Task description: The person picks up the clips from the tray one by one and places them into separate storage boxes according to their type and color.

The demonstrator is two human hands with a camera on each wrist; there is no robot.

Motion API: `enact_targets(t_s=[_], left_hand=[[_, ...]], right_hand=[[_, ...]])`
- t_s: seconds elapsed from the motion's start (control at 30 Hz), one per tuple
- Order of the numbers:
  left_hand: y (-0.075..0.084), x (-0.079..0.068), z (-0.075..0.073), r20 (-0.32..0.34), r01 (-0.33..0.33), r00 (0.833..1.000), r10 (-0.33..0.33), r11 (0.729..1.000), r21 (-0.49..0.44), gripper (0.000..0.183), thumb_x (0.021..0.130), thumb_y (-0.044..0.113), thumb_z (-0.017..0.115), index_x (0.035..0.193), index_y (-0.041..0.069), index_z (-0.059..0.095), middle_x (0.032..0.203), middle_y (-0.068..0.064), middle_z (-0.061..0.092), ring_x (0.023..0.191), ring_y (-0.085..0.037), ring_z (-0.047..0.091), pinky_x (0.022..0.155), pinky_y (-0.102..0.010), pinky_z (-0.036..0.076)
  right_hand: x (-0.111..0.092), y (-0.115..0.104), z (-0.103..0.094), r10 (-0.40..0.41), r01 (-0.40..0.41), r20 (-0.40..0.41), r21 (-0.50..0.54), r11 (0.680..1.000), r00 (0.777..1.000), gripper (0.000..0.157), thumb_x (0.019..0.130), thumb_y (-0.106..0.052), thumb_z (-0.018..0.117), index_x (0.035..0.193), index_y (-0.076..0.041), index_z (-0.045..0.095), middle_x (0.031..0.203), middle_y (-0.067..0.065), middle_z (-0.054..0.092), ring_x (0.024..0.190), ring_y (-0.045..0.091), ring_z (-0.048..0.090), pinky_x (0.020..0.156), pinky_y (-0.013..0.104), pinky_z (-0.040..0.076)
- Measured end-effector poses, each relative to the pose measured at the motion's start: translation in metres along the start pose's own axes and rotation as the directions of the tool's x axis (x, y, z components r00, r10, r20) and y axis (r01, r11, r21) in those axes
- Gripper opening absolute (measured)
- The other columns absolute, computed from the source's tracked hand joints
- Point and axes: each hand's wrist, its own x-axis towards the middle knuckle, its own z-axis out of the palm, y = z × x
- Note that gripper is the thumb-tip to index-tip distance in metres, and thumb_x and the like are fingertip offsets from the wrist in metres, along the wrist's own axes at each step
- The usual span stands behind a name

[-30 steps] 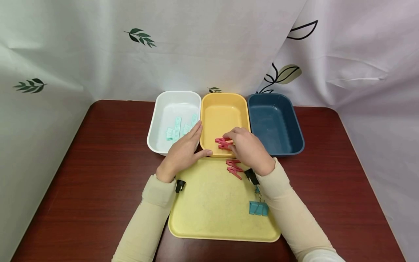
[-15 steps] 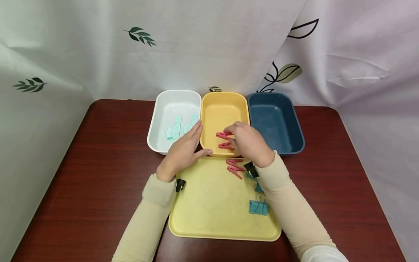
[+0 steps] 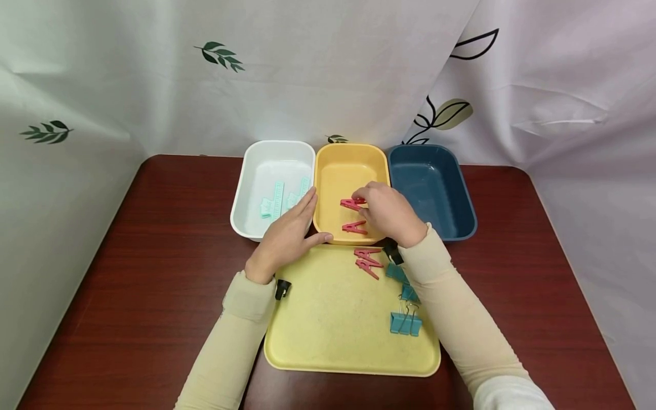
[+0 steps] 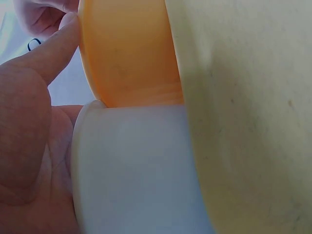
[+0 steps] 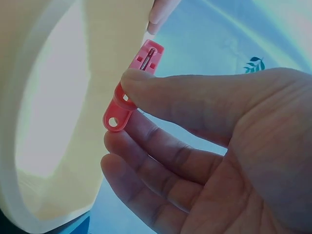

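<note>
The right hand (image 3: 388,212) pinches 1 clothespin (image 3: 349,204), moved farther into the yellow bin (image 3: 348,176), seemingly spacing it from another pin (image 3: 349,228); the left hand (image 3: 287,236), fingers straight, touches the bin.

Head view: I get even, soft light, mild shading along folds of curtain (image 3: 328,74), faint sheen on front of table (image 3: 279,389). Left wrist: dimmer, I see soft detail, shadow across yellow tray (image 4: 243,112). Right wrist: hazy, bluish, washed-out glare inside yellow bin (image 5: 53,97).
</note>
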Motion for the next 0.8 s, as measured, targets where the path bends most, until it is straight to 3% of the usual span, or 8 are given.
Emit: enact_targets(t_s=[0.43, 0.8], left_hand=[[-0.001, 0.001, 0.000, -0.005, -0.008, 1.000, 0.008, 1.000, -0.002, 0.097, 0.094, 0.052, 0.066, 0.159, -0.002, 0.017, 0.168, -0.009, 0.011, 0.150, -0.027, 0.025, 0.119, -0.042, 0.028], [-0.001, 0.000, 0.001, -0.007, -0.011, 1.000, 0.011, 1.000, 0.001, 0.097, 0.094, 0.052, 0.065, 0.159, -0.002, 0.017, 0.168, -0.009, 0.010, 0.150, -0.026, 0.024, 0.119, -0.041, 0.028]], right_hand=[[0.017, 0.005, -0.001, 0.030, -0.031, 0.056, 0.009, 0.999, 0.998, 0.029, 0.090, -0.004, 0.075, 0.119, -0.001, 0.073, 0.110, 0.016, 0.069, 0.094, 0.030, 0.062, 0.088, 0.041, 0.055], [0.029, 0.007, -0.004, 0.057, -0.058, 0.115, 0.004, 0.998, 0.992, 0.028, 0.091, -0.006, 0.074, 0.119, -0.001, 0.072, 0.114, 0.016, 0.069, 0.102, 0.030, 0.061, 0.094, 0.043, 0.052]])
